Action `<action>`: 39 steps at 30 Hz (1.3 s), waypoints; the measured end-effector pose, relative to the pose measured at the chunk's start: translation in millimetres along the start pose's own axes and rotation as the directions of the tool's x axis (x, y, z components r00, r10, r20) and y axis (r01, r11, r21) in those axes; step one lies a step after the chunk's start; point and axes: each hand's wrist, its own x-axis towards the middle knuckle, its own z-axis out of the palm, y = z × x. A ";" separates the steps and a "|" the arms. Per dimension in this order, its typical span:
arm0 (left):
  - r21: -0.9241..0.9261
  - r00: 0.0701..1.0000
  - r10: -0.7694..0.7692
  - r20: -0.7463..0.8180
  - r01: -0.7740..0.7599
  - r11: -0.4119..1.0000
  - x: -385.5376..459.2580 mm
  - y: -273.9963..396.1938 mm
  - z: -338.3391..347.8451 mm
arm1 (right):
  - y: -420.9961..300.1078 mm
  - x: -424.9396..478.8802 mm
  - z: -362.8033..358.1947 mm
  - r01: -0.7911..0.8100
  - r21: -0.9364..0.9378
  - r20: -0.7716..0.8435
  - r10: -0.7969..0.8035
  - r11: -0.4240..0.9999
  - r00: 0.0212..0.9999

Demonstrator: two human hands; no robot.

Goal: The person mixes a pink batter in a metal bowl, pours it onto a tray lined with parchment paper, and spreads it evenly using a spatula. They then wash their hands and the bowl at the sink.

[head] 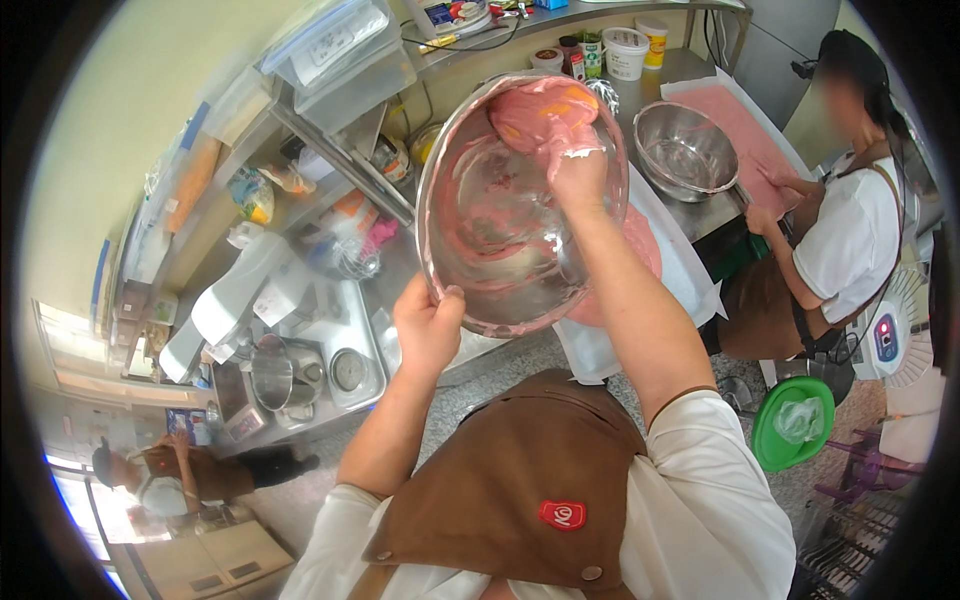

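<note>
A large stainless-steel mixing bowl is tilted towards me, its inside streaked with pink batter. My left hand grips its near-left rim, thumb over the edge. My right hand reaches into the bowl near the far wall, coated in a thick mass of pink batter. Orange patches show through that mass; whether they belong to a held scraper is not plain, and the fingers are hidden. Below and right of the bowl, more pink batter lies on a paper-lined tray, partly covered by the bowl and my forearm.
A second steel bowl stands at right, beside a lined tray of pink batter where a co-worker has both hands. Left are a stand mixer and a whisk. Another person stands far left. A green bin is at right.
</note>
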 end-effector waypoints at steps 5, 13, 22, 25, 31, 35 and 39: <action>-0.141 0.999 -0.033 0.001 0.033 0.990 19.4 -1.6 6.4 | 1.2 -0.7 -8.9 0.307 -0.222 0.237 -0.254 0.926 0.938; -0.205 0.991 -0.102 -0.084 0.083 0.975 45.6 -24.2 -0.4 | -42.8 -9.7 -24.5 0.432 -0.181 0.436 -0.321 0.884 0.841; -0.290 0.966 -0.141 -0.217 0.074 0.954 42.9 -41.6 -59.3 | -29.9 -38.2 -145.6 -0.054 -0.013 0.222 0.056 0.998 0.974; -0.166 0.966 -0.150 -0.210 0.116 0.979 41.0 -53.0 -74.2 | 192.2 -87.2 -198.7 0.248 -0.824 0.381 0.173 0.510 0.908; -0.130 0.950 -0.156 -0.270 0.125 0.984 33.0 -54.7 -89.2 | 243.2 -123.4 -225.0 0.028 -0.748 0.398 0.413 0.663 0.819; -0.134 0.951 -0.139 -0.278 0.105 0.985 27.0 -53.0 -86.9 | 157.5 -92.5 -192.5 -0.076 -0.482 0.384 0.288 0.873 0.877; -0.093 0.955 -0.086 -0.285 0.061 0.994 25.7 -46.5 -83.6 | 56.4 -64.0 -140.0 -0.029 -0.366 0.456 0.206 0.930 0.866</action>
